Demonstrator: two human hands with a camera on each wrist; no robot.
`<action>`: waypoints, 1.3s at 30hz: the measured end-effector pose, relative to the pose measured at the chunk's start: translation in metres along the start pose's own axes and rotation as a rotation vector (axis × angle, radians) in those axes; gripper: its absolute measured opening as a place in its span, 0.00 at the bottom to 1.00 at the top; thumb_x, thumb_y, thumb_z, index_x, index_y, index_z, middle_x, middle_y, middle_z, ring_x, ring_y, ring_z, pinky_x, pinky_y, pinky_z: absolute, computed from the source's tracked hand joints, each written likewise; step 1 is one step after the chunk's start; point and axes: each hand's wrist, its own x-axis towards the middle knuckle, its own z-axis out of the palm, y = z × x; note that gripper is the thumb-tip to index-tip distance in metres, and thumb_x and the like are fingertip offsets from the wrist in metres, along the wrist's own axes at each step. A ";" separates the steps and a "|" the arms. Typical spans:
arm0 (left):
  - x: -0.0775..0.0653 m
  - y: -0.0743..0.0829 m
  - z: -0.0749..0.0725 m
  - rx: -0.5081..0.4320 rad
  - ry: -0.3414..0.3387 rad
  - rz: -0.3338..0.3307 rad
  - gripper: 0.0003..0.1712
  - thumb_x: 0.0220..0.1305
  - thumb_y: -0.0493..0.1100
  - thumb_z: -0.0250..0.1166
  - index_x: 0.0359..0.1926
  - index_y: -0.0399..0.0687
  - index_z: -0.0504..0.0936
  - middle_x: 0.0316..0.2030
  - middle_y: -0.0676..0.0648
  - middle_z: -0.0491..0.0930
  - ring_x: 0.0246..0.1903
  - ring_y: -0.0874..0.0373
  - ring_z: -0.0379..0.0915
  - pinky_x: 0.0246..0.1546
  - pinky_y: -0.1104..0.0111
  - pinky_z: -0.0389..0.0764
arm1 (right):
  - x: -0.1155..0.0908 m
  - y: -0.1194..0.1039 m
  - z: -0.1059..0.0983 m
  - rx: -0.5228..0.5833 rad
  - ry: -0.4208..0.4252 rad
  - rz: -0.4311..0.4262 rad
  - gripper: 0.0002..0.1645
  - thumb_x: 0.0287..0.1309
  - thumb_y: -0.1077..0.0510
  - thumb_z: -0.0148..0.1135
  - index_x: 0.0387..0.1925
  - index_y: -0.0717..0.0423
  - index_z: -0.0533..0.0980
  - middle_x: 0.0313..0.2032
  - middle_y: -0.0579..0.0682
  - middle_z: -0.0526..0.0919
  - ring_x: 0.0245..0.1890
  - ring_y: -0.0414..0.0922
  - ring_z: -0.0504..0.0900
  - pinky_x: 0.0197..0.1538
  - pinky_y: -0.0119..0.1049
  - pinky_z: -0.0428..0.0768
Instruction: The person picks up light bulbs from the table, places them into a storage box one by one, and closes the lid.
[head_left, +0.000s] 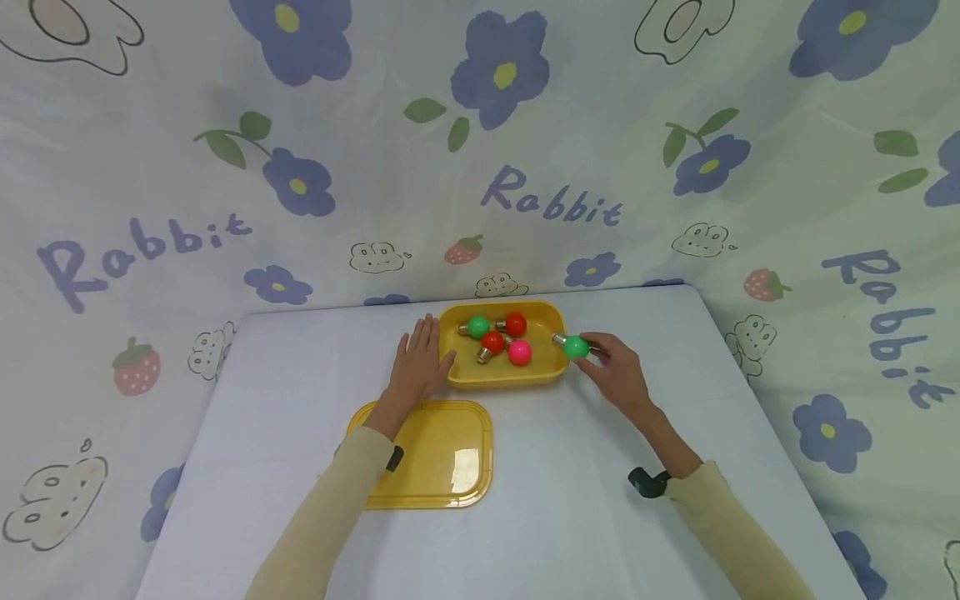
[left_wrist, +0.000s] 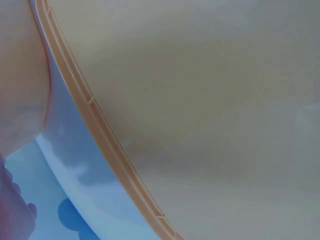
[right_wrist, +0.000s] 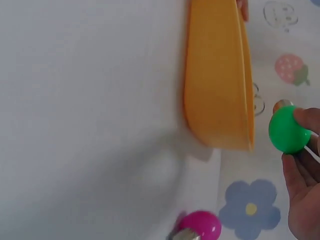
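Observation:
A green light bulb is pinched between the thumb and fingers of my right hand, its metal base pointing left over the right rim of a yellow box. In the right wrist view this bulb is beside the box wall. My left hand rests with straight fingers along the box's left side. Inside lie a green bulb, a red bulb, another red bulb and a pink bulb.
A pink bulb lies on the white table to the right of the box, mostly hidden behind my right hand in the head view. Below the box a yellow lid lies flat, partly under my left forearm. A patterned curtain closes off the back.

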 end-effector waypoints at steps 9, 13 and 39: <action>-0.001 -0.003 0.001 -0.002 -0.007 -0.001 0.45 0.78 0.61 0.40 0.79 0.37 0.35 0.78 0.39 0.33 0.77 0.47 0.28 0.74 0.50 0.35 | 0.010 -0.026 0.035 0.047 -0.135 0.021 0.25 0.57 0.66 0.72 0.57 0.63 0.76 0.53 0.58 0.81 0.55 0.53 0.81 0.57 0.45 0.79; -0.002 -0.004 0.003 -0.002 -0.007 -0.002 0.45 0.78 0.61 0.41 0.79 0.37 0.35 0.78 0.39 0.33 0.77 0.46 0.28 0.74 0.50 0.35 | 0.016 -0.031 0.052 0.046 -0.198 0.034 0.25 0.58 0.63 0.72 0.57 0.60 0.78 0.53 0.55 0.82 0.55 0.51 0.80 0.58 0.43 0.78; 0.000 -0.003 0.003 -0.002 0.003 0.016 0.45 0.78 0.61 0.39 0.78 0.38 0.34 0.78 0.40 0.32 0.77 0.47 0.26 0.74 0.50 0.34 | 0.043 -0.032 0.094 -0.132 -0.367 -0.033 0.23 0.57 0.55 0.74 0.54 0.57 0.82 0.50 0.53 0.85 0.50 0.51 0.80 0.57 0.45 0.78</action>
